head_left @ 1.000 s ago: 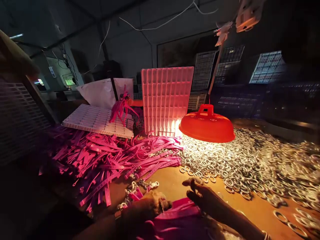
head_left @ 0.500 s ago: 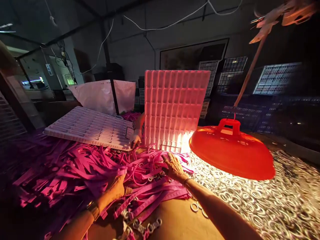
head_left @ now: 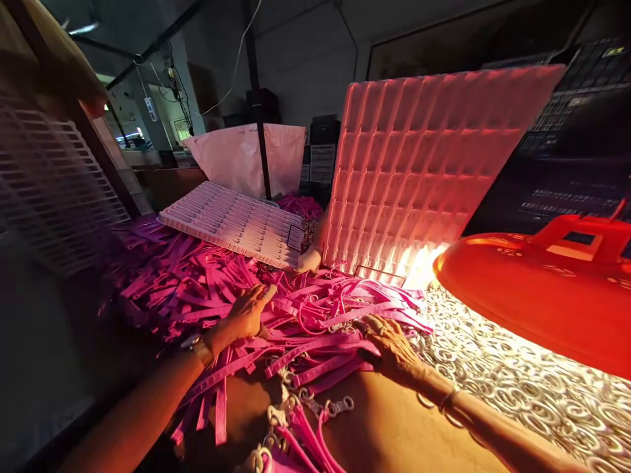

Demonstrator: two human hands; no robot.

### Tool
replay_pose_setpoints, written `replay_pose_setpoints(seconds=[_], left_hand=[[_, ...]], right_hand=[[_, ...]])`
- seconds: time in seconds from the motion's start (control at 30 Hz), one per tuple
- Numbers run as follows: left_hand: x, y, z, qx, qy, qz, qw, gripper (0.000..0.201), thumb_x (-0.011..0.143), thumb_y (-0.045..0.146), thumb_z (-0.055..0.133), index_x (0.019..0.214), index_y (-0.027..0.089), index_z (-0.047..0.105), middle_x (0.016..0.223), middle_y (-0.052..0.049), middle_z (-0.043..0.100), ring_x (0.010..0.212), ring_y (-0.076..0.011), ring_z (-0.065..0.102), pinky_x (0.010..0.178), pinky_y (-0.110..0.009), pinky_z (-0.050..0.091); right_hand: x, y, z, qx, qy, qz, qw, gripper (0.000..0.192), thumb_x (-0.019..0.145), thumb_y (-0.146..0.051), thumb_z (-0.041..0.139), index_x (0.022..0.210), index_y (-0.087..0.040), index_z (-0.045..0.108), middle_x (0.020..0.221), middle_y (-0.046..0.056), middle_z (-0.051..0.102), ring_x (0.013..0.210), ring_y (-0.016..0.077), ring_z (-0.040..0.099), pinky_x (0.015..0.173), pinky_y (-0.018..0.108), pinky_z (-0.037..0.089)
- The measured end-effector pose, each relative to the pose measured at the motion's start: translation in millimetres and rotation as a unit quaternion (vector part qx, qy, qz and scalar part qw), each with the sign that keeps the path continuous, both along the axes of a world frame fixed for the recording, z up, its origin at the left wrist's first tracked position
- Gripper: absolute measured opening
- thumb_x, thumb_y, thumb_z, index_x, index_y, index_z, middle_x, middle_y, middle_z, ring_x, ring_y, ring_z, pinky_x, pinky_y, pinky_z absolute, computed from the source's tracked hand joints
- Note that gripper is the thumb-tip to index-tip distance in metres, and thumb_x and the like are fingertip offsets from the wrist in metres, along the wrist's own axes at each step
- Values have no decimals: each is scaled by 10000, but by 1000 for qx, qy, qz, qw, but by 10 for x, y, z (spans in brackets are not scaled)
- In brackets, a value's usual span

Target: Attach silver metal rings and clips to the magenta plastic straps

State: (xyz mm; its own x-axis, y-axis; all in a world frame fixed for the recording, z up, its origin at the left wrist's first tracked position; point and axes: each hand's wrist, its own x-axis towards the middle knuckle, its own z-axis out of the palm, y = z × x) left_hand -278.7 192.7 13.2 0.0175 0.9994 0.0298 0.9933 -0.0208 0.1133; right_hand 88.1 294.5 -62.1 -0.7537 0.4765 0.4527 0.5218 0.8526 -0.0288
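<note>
Where the surface shows bare between the heaps, it glows orange-brown under a big orange lamp shade that hangs low at the right edge. Behind the heaps a ribbed plastic tray stands nearly upright, lit pink from below, and a second, slotted tray lies flat on top of the pile to its left, with a white bag behind it. Another person's hand shows at the foot of the upright tray, touching the flat tray's near corner. A wide heap of pink straps covers the left and middle of the surface, reaching the foot of both trays, and a spread of metal rings fills the right side under the shade, touching the straps' edge. Left hand, a watch on its wrist, lies palm down on the straps with fingers loosely spread, pressing on them and gripping nothing that can be seen. Right hand rests flat on the near right edge of the same heap, just beside the rings, fingers curled lightly over a few straps; whether it actually grips one cannot be told. Near the front edge a few straps with metal clips lie on the bare surface between the two forearms.
</note>
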Motion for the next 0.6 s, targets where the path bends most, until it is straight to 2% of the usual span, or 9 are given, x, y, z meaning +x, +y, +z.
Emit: replay_pose_setpoints(seconds=[0.03, 0.1, 0.17, 0.27, 0.33, 0.43, 0.6], left_hand=[[-88, 68, 0, -40, 29, 12, 999, 1143, 498, 411, 798, 1449, 166, 213, 1494, -187, 239, 1377, -350, 188, 1120, -485, 157], [-202, 226, -35, -105, 65, 18, 992, 1222, 460, 398, 801, 1457, 122, 150, 1505, -227, 165, 1387, -374, 130, 1115, -517, 111], [-218, 368, -85, -121, 76, 18, 990, 1206, 433, 332, 811, 1439, 96, 191, 1454, -251, 279, 1347, -372, 245, 1102, -499, 160], [-132, 467, -123, -109, 76, 24, 991, 945, 429, 234, 811, 1286, 77, 444, 1207, -210, 568, 1124, -342, 508, 998, -446, 338], [-80, 460, -131, -99, 70, 33, 992, 649, 487, 221, 778, 1088, 75, 583, 1014, -162, 660, 953, -311, 591, 876, -394, 428], [-54, 410, -167, -80, 57, 62, 993, 336, 596, 209, 678, 907, 94, 633, 848, -134, 686, 821, -289, 626, 740, -347, 463], [-10, 291, -254, -22, 17, 86, 996, 230, 656, 258, 614, 824, 105, 652, 847, -196, 687, 852, -335, 639, 764, -395, 456]], right_hand=[[23, -112, -36, 2, 9, 23, 1000, 418, 862, -386, 542, 1220, -172, 566, 1244, 185, 529, 1146, 349, 471, 932, 550, 376], [67, -303, -82, 1, 22, 44, 999, 368, 858, -387, 549, 1161, -182, 588, 1213, 178, 547, 1138, 348, 479, 938, 552, 371], [95, -449, -57, -18, 32, 36, 999, 283, 866, -363, 539, 1076, -188, 612, 1158, 170, 567, 1079, 336, 512, 904, 530, 397], [100, -607, 97, -81, 34, 13, 996, 169, 871, -336, 529, 901, -198, 621, 1015, 135, 592, 923, 296, 551, 799, 471, 447], [99, -679, 197, -115, 39, -3, 993, 144, 872, -306, 518, 823, -197, 598, 935, 117, 589, 849, 277, 550, 744, 444, 456], [129, -733, 249, -141, 51, -14, 989, 141, 870, -274, 490, 778, -200, 567, 877, 109, 579, 805, 269, 545, 698, 423, 456], [286, -749, 233, -189, 56, -36, 980, 191, 879, -277, 431, 710, -209, 491, 785, 96, 569, 718, 257, 531, 646, 426, 442]])
